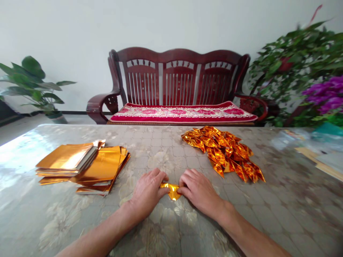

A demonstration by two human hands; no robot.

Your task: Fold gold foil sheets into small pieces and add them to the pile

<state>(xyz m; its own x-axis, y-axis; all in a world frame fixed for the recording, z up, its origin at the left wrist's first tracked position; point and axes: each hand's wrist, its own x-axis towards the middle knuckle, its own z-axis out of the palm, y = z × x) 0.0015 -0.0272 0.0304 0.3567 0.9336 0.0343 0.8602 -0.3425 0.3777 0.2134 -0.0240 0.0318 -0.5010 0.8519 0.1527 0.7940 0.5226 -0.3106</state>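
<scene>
A small folded piece of gold foil paper (174, 192) lies between my hands at the middle of the table. My left hand (150, 189) pinches its left end between thumb and fingers. At the other end, my right hand (197, 189) grips it the same way. The middle of the foil shows as a pointed flap facing me; the ends are hidden under my fingers. To the left lies a stack of flat gold foil sheets (104, 166), some with silvery-grey undersides. Beyond my right hand is a heap of folded gold foil pieces (223, 150) with pointed ends.
The table (150, 232) has a patterned, glossy cover. Clear plastic bags (291, 139) and flat tan pieces (318, 160) sit at the right edge. Behind the table stand a dark red wooden bench (178, 57) and a potted plant (37, 89); leafy plants and purple flowers (327, 94) are at right.
</scene>
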